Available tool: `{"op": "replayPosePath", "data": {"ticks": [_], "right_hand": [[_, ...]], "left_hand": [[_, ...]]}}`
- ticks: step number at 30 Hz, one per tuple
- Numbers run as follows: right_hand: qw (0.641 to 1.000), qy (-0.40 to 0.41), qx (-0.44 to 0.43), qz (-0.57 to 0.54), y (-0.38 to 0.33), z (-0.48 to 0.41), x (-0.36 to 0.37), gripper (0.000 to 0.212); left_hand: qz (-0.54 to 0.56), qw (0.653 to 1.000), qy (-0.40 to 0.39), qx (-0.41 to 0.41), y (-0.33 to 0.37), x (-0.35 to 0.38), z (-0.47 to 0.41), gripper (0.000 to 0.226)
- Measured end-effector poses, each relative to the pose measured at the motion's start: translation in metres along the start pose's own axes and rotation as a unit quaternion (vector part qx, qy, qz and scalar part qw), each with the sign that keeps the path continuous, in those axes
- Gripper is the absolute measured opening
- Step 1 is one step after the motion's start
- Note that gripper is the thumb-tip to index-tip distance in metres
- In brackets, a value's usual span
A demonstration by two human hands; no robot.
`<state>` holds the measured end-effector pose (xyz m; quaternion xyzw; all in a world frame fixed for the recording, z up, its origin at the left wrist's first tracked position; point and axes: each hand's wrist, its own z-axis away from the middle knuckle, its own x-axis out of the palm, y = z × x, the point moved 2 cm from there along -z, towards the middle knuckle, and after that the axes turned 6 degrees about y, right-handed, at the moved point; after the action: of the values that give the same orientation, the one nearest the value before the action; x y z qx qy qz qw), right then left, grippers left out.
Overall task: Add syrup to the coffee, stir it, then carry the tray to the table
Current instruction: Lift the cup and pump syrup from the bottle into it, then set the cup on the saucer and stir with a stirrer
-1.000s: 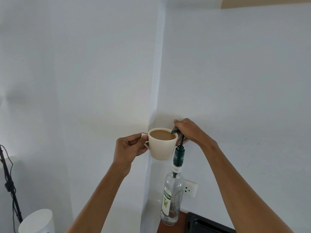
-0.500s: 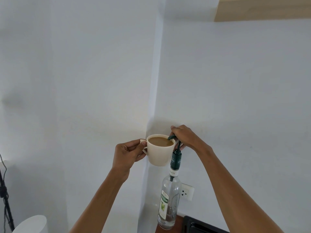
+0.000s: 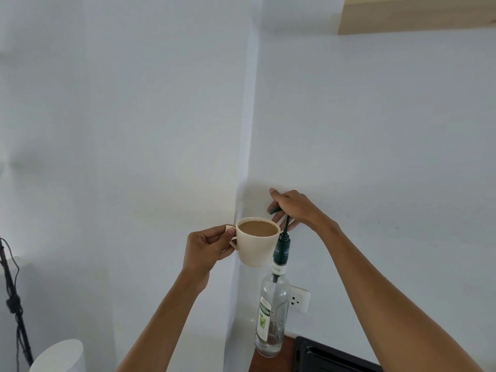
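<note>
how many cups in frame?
1. The cream cup of coffee is held by its handle in the left hand, beside the syrup bottle pump under the right hand. Anything below the frame is unseen.

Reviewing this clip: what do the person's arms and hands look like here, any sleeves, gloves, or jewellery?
Both forearms are bare up to the frame edge; no sleeves show. The left hand and right hand wear no gloves, and no rings, watch or wristbands are visible. Nails look short and unpainted.

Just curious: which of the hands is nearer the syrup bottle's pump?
The right hand is nearer: it rests on the pump. The left hand holds the cup beside it.
</note>
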<state>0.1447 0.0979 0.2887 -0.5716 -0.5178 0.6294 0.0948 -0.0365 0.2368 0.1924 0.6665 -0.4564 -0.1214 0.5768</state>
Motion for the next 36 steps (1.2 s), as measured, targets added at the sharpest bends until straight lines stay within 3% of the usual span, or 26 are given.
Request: {"op": "replayPosePath", "data": {"ticks": [4, 7, 13, 20, 28, 36], "right_hand": [[1.0, -0.003, -0.009, -0.025, -0.007, 0.009, -0.01, 0.063], [0.998, 0.044, -0.044, -0.011, -0.008, 0.017, -0.024, 0.058], [0.979, 0.168, -0.112, -0.018, 0.027, 0.062, -0.048, 0.022], [0.982, 0.097, -0.082, -0.138, 0.091, 0.14, -0.052, 0.013], [0.99, 0.005, -0.034, -0.136, 0.16, 0.212, -0.032, 0.048], [0.986, 0.093, -0.022, -0.137, 0.213, 0.247, -0.033, 0.053]], "left_hand": [[-0.002, 1.0, -0.002, -0.004, -0.002, -0.001, 0.006, 0.016], [-0.004, 1.0, -0.003, -0.004, -0.004, -0.001, 0.012, 0.014], [-0.001, 1.0, -0.009, -0.01, -0.013, 0.007, 0.03, 0.013], [-0.002, 0.999, -0.016, -0.036, -0.038, 0.029, 0.061, 0.015], [0.002, 0.996, -0.025, -0.081, -0.074, 0.073, 0.103, 0.015], [0.002, 0.991, -0.057, -0.118, -0.113, 0.115, 0.144, 0.022]]}}
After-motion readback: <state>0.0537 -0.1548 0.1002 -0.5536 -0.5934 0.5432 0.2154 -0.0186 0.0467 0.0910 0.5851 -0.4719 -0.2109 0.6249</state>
